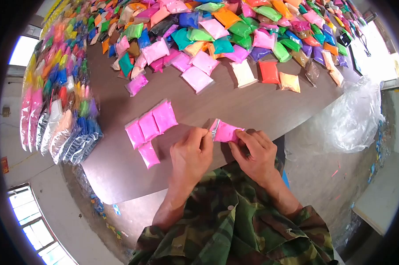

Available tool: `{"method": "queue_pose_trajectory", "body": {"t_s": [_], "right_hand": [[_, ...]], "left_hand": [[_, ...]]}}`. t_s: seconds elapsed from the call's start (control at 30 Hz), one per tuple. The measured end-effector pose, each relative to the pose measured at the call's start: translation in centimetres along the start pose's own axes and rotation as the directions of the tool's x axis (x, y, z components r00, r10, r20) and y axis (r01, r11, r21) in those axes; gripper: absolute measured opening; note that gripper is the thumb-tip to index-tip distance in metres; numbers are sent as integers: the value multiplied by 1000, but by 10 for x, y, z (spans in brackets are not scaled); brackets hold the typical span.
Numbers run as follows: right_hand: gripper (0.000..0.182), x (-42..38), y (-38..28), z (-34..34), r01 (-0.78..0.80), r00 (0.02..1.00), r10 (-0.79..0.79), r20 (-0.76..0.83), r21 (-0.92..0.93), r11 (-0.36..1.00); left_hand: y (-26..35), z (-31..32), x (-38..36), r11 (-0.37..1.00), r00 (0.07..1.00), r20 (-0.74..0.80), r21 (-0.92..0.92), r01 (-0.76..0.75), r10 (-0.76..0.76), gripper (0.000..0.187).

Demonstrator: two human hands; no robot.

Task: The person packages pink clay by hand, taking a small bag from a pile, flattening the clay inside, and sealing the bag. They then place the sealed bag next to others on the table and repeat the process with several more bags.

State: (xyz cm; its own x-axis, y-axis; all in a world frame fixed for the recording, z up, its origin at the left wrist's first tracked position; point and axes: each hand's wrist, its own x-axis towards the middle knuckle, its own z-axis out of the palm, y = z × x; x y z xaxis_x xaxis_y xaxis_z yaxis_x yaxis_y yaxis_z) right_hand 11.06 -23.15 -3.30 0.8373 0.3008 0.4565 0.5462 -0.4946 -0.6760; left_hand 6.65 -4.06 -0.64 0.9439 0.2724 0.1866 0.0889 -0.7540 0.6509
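Between my two hands, near the table's front edge, is a small pink packet in clear plastic with a silvery strip at its left end. My left hand is closed, its thumb and forefinger pinching the packet's left end. My right hand pinches the opposite end between thumb and fingers. To the left on the table lie several like pink packets, three side by side in a slanting row. One more pink packet lies just below that row, touching it.
A large heap of colourful packets covers the back of the dark table. Long clear bags of coloured packets are stacked along the left edge. A crumpled clear plastic bag hangs at the right edge.
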Motion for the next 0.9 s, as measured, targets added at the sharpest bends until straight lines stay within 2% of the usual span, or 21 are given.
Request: {"method": "queue_pose_trajectory", "body": {"t_s": [0.07, 0.27, 0.37, 0.5, 0.57, 0.6, 0.63, 0.7, 0.77, 0.8, 0.9], "right_hand": [[37, 1, -1, 0, 1, 1000, -1, -4, 0, 1000], [38, 0, 0, -3, 15, 999, -14, 35, -30, 999], [37, 0, -1, -1, 13, 1000, -13, 16, -12, 1000], [36, -3, 3, -4, 10, 1000, -10, 19, 5, 1000], [33, -5, -5, -17, -207, 978, 202, 57, 115, 972], [32, -4, -10, -26, -312, 950, 302, 84, 166, 935], [32, -1, -12, -35, -472, 880, 458, 127, 348, 810], [33, 1, -14, -53, -677, 670, 677, 304, 626, 388], [29, -2, -2, -60, -690, 644, 646, 410, 676, 258], [27, 0, -1, -61, -675, 636, 628, 448, 717, 172], [29, -2, 5, -62, -642, 629, 543, 557, 765, -41]], "left_hand": [[13, 1, -2, 997, 999, -39, -69, 18, -21, 11], [0, 9, -10, 997, 997, -21, -35, -75, 74, 11], [-17, 4, -7, 999, 999, -38, 29, 26, -25, 12], [-4, -3, -1, 995, 998, -19, -86, 59, -60, 8], [-3, 4, 5, 981, 995, -36, -174, 89, -97, 5], [-3, 7, 9, 978, 997, -30, -200, 61, -68, 5], [-3, 12, 15, 974, 999, -25, -226, 33, -40, 6], [4, 21, 25, 964, 1000, -10, -266, -26, 24, 8], [19, 35, 38, 951, 995, 6, -294, -96, 102, 11], [27, 39, 45, 939, 991, 91, -338, -58, 94, 15], [30, 56, 54, 916, 938, 59, -243, -319, 342, 21]]}}
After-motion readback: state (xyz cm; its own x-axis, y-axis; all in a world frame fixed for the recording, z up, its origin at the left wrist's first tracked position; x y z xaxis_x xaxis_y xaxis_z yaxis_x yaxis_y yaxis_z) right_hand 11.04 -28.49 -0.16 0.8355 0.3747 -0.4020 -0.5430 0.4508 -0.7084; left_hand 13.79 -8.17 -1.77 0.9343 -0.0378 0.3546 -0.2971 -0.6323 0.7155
